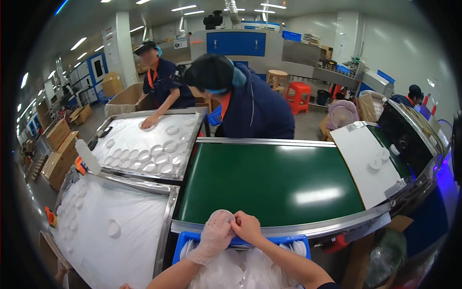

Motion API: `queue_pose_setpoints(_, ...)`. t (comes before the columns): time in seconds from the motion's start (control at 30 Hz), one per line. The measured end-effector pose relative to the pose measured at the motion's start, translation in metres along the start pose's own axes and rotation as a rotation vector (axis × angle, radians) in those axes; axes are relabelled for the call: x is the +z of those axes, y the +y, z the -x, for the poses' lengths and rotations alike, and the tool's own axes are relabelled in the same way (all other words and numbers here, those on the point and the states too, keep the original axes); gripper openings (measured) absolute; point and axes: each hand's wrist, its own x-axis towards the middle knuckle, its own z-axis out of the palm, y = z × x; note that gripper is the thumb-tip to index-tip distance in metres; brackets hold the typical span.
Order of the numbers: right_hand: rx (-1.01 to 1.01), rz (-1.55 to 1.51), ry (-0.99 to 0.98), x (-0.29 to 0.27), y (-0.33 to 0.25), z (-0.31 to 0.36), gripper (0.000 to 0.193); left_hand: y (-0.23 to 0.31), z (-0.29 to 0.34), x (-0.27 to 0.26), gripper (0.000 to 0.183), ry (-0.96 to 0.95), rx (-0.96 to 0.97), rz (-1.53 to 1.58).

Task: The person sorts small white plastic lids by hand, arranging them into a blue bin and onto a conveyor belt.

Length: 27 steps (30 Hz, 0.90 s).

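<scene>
My left hand (pixel 216 237), in a thin clear glove, and my bare right hand (pixel 247 227) meet over the near edge of the green conveyor belt (pixel 260 183). Between them is a round white lid (pixel 222 212), partly covered by the gloved fingers. The left hand lies closed around it, and the right fingertips pinch its right edge. Right below my hands stands a blue bin (pixel 294 239) filled with clear plastic bags and white round pieces (pixel 232 275).
Left of the belt are two plastic-covered, metal-rimmed tables (pixel 139 212) (pixel 144 126) with white round pieces. A white bottle (pixel 88 156) stands between them. Two people (pixel 166 84) (pixel 245 98) work across from me. A white board (pixel 362 166) bridges the belt's right end.
</scene>
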Motion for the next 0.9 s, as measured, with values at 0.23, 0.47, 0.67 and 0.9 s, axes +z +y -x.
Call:
queue_pose_setpoints(0.23,0.026,-0.027,-0.012,-0.006,-0.005,-0.003,0.017,-0.005,0.002,0.005,0.027,-0.024,-0.009,-0.019)
queue_pose_setpoints(0.47,0.028,-0.019,-0.017,-0.004,-0.001,-0.003,0.018,-0.002,0.003,0.007,0.028,-0.010,-0.004,-0.061)
queue_pose_setpoints(0.67,0.031,-0.006,0.002,-0.002,0.001,-0.004,0.017,-0.006,0.005,0.010,0.023,-0.012,-0.017,-0.024)
queue_pose_setpoints(0.9,0.032,0.001,0.020,-0.007,-0.002,-0.002,0.016,0.000,-0.003,0.004,0.030,-0.035,0.002,0.002)
